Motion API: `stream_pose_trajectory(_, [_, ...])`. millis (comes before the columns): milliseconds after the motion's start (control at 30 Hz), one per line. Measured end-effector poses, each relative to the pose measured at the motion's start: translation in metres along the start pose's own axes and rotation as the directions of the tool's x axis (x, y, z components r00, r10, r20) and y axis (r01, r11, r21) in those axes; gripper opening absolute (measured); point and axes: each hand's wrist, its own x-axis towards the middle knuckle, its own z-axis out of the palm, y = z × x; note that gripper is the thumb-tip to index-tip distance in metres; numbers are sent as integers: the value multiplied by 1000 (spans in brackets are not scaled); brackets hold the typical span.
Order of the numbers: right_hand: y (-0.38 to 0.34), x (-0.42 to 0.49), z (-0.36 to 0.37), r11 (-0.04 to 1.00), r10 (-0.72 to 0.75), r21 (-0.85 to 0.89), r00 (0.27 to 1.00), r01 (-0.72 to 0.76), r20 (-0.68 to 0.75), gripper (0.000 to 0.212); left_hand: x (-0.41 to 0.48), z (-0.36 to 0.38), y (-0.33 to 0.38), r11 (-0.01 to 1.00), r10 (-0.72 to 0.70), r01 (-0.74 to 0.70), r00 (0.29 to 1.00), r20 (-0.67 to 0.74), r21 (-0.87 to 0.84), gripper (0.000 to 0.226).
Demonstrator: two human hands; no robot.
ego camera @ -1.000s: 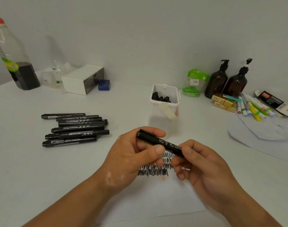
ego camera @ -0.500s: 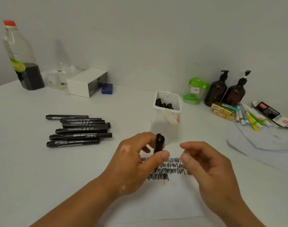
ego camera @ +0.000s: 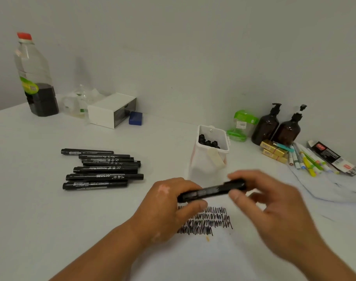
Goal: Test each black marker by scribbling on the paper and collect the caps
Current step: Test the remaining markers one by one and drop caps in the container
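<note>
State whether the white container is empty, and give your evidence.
Not empty: black caps lie inside the white container, visible through its open top.

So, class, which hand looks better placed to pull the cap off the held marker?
Probably the right hand: it pinches the marker's far end while the left hand grips the barrel.

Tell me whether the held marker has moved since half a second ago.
Yes. The marker stood upright in the left hand beside the bin; now it lies nearly level across the bin's foot, the right hand pinching its end too.
</note>
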Motion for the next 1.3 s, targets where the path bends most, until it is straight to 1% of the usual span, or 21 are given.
stream_pose_trajectory(67, [-6,22,-21,999,-8,33,997,10,-79,22,3,-4,-7,986,-140,134,989,-56,-104,7])
stream_pose_trajectory(133, [-15,48,-43,999,-22,35,981,30,-195,18,5,-7,-14,961,-240,218,964,-118,-170,4])
stream_pose_trajectory(200, [-25,75,-61,999,-48,-19,956,45,-288,20,7,-9,-18,946,-292,261,945,-151,-194,5])
stream_pose_trajectory(267, [-33,101,-69,991,-81,-127,950,44,-303,24,7,-9,-20,942,-305,277,941,-144,-190,7])
stream_pose_trajectory(333, [-35,124,-66,958,-116,-283,957,38,-265,22,6,-7,-20,944,-302,279,946,-118,-178,9])
stream_pose_trajectory(400, [-34,141,-55,911,-129,-411,972,37,-197,18,5,-6,-20,944,-299,279,949,-101,-175,10])
stream_pose_trajectory(500, [-23,158,-33,870,-88,-491,992,33,-90,13,6,-5,-21,943,-302,282,948,-99,-175,11])
stream_pose_trajectory(667, [0,170,2,845,37,-534,999,-11,40,12,7,-5,-23,944,-296,275,950,-101,-181,12])
stream_pose_trajectory(867, [14,175,29,825,159,-565,966,-17,203,5,8,-5,-22,953,-269,250,958,-102,-170,11])
stream_pose_trajectory(1033, [9,178,35,749,250,-662,916,22,313,29,8,-5,-23,950,-272,252,957,-98,-183,12])
stream_pose_trajectory(1100, [6,177,36,721,280,-690,886,60,370,33,8,-5,-23,948,-274,253,957,-94,-191,13])
stream_pose_trajectory(1167, [3,177,36,712,289,-699,879,68,380,33,8,-5,-23,949,-273,253,958,-89,-189,12])
stream_pose_trajectory(1233, [0,177,30,758,284,-652,900,-1,330,33,7,-5,-24,949,-273,254,958,-84,-186,12])
stream_pose_trajectory(1300, [-4,176,20,815,245,-577,933,-51,264,32,7,-5,-25,950,-272,253,959,-82,-182,12])
